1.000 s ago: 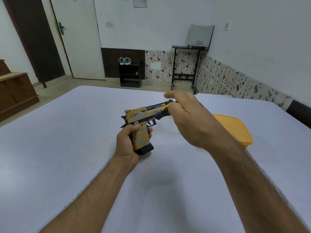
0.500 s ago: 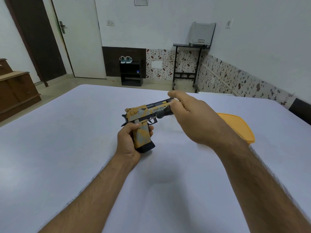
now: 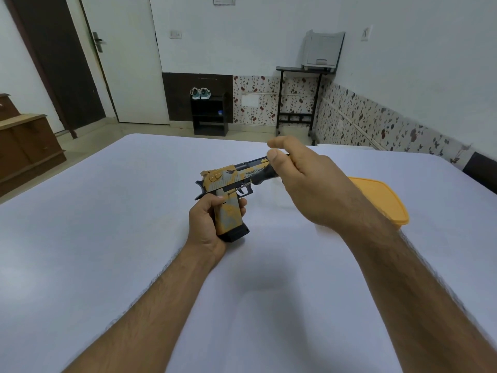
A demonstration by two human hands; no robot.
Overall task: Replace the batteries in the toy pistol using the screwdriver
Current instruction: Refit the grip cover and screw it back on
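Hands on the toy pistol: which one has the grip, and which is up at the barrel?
The left hand wraps the toy pistol by its grip, above the white table. The right hand holds the barrel end, thumb on its side.

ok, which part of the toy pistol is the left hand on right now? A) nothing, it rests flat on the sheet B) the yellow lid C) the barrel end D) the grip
D: the left hand is wrapped round the grip of the toy pistol, while the right hand holds the barrel end.

The toy pistol [image 3: 228,181] slide reads "DESERT EAGLE".
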